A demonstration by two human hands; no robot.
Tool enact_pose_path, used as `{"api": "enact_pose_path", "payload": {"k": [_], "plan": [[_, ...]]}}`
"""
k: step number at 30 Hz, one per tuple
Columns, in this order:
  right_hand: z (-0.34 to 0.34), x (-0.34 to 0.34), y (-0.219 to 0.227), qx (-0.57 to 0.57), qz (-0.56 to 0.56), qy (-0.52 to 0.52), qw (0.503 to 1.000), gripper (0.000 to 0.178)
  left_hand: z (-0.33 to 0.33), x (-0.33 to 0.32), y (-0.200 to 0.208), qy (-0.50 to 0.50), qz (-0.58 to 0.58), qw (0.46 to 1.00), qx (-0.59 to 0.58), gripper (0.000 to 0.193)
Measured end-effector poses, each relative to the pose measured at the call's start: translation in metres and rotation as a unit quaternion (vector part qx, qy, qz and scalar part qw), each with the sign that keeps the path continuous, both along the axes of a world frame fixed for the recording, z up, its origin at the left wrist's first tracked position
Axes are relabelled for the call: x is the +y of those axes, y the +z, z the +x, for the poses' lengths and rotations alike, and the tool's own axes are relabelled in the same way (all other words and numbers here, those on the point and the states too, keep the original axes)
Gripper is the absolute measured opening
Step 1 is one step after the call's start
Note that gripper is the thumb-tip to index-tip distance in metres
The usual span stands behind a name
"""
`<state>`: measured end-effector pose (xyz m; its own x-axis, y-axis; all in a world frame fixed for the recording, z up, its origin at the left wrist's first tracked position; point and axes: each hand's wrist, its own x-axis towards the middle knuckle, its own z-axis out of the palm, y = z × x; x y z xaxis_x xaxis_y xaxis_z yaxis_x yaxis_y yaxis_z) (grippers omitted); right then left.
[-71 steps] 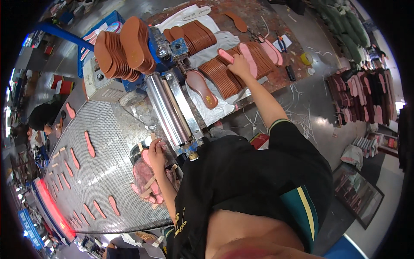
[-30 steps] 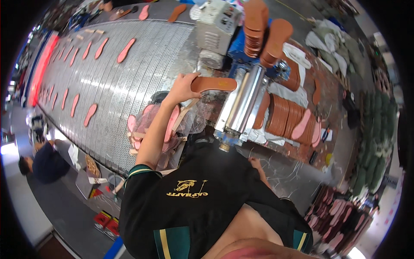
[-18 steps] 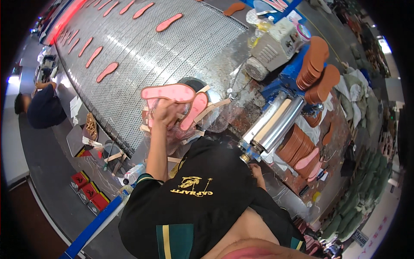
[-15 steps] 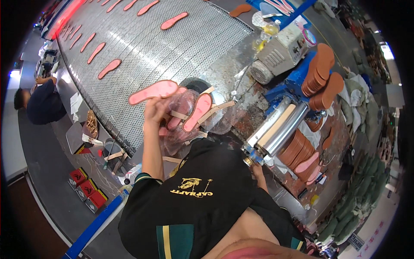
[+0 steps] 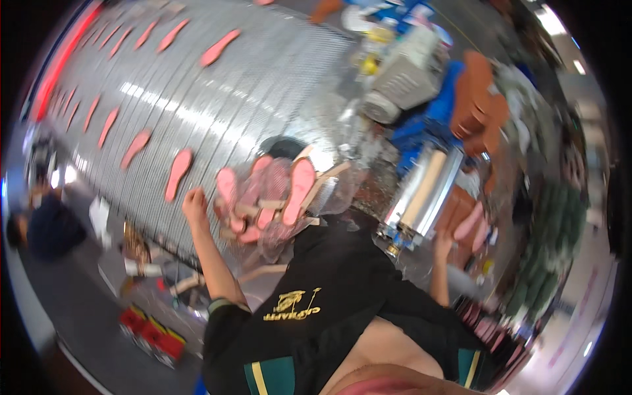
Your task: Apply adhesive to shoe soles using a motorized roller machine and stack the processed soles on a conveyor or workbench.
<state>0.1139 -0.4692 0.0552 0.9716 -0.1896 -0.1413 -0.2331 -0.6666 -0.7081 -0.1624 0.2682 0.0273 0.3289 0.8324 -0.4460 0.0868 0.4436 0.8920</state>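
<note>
My left hand (image 5: 195,207) is over the near edge of the metal mesh conveyor (image 5: 217,99), its fingers drawn together with nothing seen in them. Just beyond it, a pink insole with a brown edge (image 5: 178,175) lies on the mesh, apart from the hand as far as the blur shows. Right of that hand is a heap of pink insoles (image 5: 227,187) with clear mesh-like wrapping and pale strips; one insole (image 5: 300,185) lies on top. My right hand (image 5: 444,245) reaches beside the brown insole stack (image 5: 455,214) and a pink insole (image 5: 469,224); blur hides its fingers' grip.
A roller machine (image 5: 424,191) with a grey motor (image 5: 405,72) stands at my right. Brown insole stacks (image 5: 477,99) sit behind it. Several pink insoles lie across the conveyor. Red-and-black boxes (image 5: 155,336) are at lower left. A person in dark clothing (image 5: 52,224) is at far left.
My left hand has let go of the pink insole, which lies on the conveyor. My right hand has moved from the roller machine's near end rightward to the insole stack. The view has turned.
</note>
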Motion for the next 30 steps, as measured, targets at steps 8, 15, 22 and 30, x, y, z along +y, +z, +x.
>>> {"api": "enact_pose_path", "payload": {"k": [8, 15, 22, 30], "plan": [[0.142, 0.193, 0.246, -0.337, -0.045, 0.042, 0.940, 0.039, 0.093, -0.094, 0.057, -0.208, 0.049, 0.975, -0.059, 0.014], [0.172, 0.231, 0.264, -0.269, -0.318, 0.113, 0.902, 0.061, 0.140, -0.192, 0.052, -0.387, 0.012, 0.919, -0.067, 0.016], [0.169, 0.216, 0.280, -0.354, -0.245, 0.091, 0.898, 0.045, 0.149, -0.218, 0.049, -0.451, -0.023, 0.886, -0.110, 0.021], [0.157, 0.115, 0.242, -0.297, 0.440, -0.074, 0.844, 0.018, 0.194, -0.226, 0.075, -0.496, -0.033, 0.860, -0.114, 0.024]]}}
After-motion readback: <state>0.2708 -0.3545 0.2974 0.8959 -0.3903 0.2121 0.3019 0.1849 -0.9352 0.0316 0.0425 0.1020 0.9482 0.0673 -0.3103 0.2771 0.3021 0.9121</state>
